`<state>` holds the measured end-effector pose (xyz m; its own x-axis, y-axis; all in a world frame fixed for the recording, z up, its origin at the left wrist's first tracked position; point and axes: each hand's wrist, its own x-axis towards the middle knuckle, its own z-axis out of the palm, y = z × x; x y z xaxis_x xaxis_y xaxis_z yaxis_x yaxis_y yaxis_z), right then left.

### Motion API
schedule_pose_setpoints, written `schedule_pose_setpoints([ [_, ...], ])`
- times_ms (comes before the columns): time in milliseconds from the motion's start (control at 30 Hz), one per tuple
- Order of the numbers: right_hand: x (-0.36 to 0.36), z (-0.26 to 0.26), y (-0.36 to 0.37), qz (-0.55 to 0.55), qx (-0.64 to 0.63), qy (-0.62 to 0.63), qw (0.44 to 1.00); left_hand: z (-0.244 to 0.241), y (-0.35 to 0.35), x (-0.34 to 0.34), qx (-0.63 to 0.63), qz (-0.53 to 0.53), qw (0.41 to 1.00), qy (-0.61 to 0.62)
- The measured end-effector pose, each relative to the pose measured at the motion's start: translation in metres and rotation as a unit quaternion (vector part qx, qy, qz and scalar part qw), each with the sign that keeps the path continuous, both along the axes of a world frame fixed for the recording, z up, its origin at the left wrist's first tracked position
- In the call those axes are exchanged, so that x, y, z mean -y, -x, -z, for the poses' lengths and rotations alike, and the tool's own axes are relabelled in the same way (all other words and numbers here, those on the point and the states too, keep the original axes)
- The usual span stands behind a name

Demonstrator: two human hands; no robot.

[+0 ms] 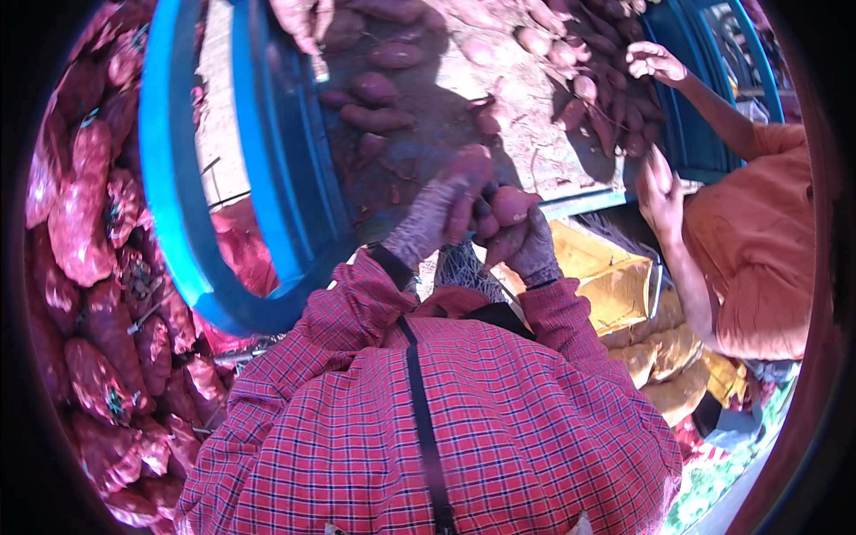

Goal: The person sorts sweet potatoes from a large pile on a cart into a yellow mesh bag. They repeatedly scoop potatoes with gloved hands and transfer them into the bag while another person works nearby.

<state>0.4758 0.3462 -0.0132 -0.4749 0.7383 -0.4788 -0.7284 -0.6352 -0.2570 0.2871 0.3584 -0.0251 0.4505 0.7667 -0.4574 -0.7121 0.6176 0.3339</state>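
Both hands wear dirty pale knit gloves and meet in front of my chest, over the near edge of a sorting table. My left hand [438, 207] is closed on a reddish sweet potato [470, 166]. My right hand [528, 247] holds several sweet potatoes [512, 205] together, the round one uppermost. Between the hands, small roots or fingertips overlap and are hard to tell apart. More sweet potatoes [376, 119] lie on the soil-covered table top [428, 134] just beyond my hands.
Blue metal rails [264, 167] edge the table's left side. Filled red mesh sacks [80, 207] are stacked at left. A person in an orange shirt [749, 241] works at right beside a sweet potato heap [608, 100] and yellow sacks [612, 274]. Another person's hand [301, 20] is at top.
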Motion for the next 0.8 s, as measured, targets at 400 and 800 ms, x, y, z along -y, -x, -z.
schedule_pose_setpoints([
  [400, 0.102, -0.016, 0.113, -0.549, 0.333, -0.350, 0.682, -0.008, 0.139, 0.249, -0.479, 0.134, 0.862, -0.095],
  [800, 0.191, 0.033, 0.468, -0.364, -0.098, -0.256, 0.890, -0.031, 0.358, 0.352, -0.614, -0.374, 0.686, 0.115],
])
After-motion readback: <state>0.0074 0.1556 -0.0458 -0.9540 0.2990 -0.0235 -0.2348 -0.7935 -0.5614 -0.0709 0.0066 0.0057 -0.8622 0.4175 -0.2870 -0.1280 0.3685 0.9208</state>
